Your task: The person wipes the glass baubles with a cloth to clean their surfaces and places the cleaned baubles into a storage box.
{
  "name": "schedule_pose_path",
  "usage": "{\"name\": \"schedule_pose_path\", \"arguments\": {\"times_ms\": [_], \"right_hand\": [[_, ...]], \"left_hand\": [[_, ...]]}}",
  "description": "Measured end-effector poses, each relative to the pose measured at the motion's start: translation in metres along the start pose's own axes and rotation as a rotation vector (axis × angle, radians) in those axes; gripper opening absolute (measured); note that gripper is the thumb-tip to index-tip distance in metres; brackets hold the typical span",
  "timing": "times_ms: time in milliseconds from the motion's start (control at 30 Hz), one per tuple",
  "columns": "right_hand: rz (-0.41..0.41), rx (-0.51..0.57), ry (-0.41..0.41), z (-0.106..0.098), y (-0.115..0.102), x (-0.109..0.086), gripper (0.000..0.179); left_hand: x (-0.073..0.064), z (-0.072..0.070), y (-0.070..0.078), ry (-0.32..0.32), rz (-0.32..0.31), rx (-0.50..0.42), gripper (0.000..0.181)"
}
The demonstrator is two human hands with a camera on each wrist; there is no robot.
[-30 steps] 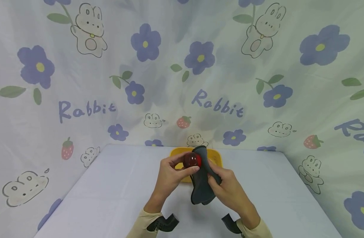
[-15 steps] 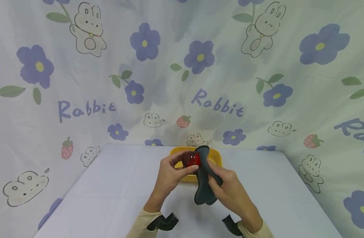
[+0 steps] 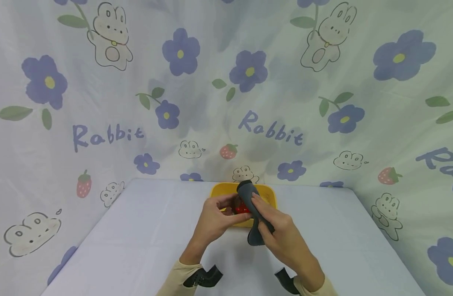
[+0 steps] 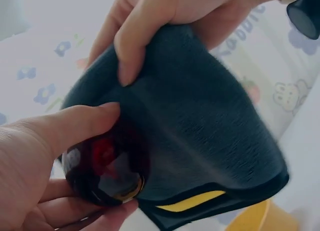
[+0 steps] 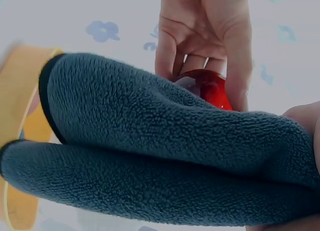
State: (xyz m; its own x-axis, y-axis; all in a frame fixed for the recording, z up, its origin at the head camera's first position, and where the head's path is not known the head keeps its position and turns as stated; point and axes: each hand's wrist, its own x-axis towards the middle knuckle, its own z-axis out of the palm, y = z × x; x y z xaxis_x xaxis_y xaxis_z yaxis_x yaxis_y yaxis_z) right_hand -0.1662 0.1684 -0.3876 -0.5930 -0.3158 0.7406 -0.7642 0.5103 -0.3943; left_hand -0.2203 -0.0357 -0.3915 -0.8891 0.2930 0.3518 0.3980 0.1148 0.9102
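My left hand (image 3: 214, 216) grips a glossy, see-through dark red ball (image 4: 107, 166) between thumb and fingers. In my right hand (image 3: 283, 228) is a folded dark grey-blue cloth (image 3: 254, 205) with a black edge, pinched between thumb and fingers. The cloth lies against the ball's right side and hides part of it in the head view. From the right wrist, the ball (image 5: 207, 88) shows behind the cloth's fuzzy folds (image 5: 150, 116). Both hands are held in the air in front of a yellow container (image 3: 220, 189).
The yellow container stands at the back middle of the white-covered table (image 3: 156, 230), partly hidden by hands and cloth. Behind it hangs a curtain (image 3: 211, 115) printed with rabbits and flowers. Black camera mounts (image 3: 204, 277) sit on both wrists.
The cloth has swung left over the ball and now covers more of it; its lower end has drawn up. The left hand has shifted slightly right and down with the ball.
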Motion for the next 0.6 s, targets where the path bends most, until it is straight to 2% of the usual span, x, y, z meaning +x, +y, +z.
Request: {"name": "schedule_pose_path", "arguments": {"times_ms": [100,200,400,600], "right_hand": [[-0.041,-0.019,-0.007,0.000,0.003,0.001,0.061],[-0.042,-0.018,-0.023,-0.003,0.005,0.001,0.062],[0.077,0.069,-0.070,-0.011,0.013,0.001,0.060],[0.188,0.203,-0.097,-0.011,0.020,-0.001,0.057]], "left_hand": [[-0.001,0.003,-0.002,-0.038,0.015,0.029,0.047],[-0.002,0.005,-0.002,-0.064,0.029,0.057,0.045],[-0.004,0.007,0.003,-0.096,0.091,0.078,0.047],[-0.007,0.009,0.002,-0.108,0.111,0.065,0.054]]}}
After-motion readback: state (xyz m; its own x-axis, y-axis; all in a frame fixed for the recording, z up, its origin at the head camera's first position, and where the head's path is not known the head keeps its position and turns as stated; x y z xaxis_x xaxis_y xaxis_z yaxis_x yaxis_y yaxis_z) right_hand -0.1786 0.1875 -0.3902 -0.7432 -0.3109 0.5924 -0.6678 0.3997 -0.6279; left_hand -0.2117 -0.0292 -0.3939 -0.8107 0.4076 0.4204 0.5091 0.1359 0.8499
